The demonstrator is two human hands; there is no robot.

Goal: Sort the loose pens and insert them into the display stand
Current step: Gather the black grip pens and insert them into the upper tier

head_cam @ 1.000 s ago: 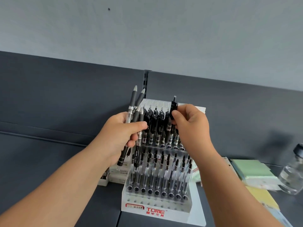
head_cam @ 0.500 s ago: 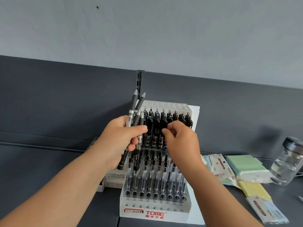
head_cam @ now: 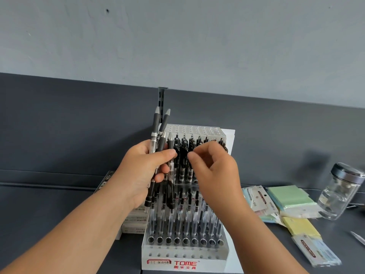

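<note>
1 pen has been seated in the display stand [head_cam: 197, 254] (upper tier); the emptied, curled right hand [head_cam: 215, 171] is returned toward the pens [head_cam: 158, 131] gripped by the left hand [head_cam: 142, 171].

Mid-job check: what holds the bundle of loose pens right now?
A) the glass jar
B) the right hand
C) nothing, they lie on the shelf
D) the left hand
D: the left hand grips the loose pens at the left side of the display stand.
</note>
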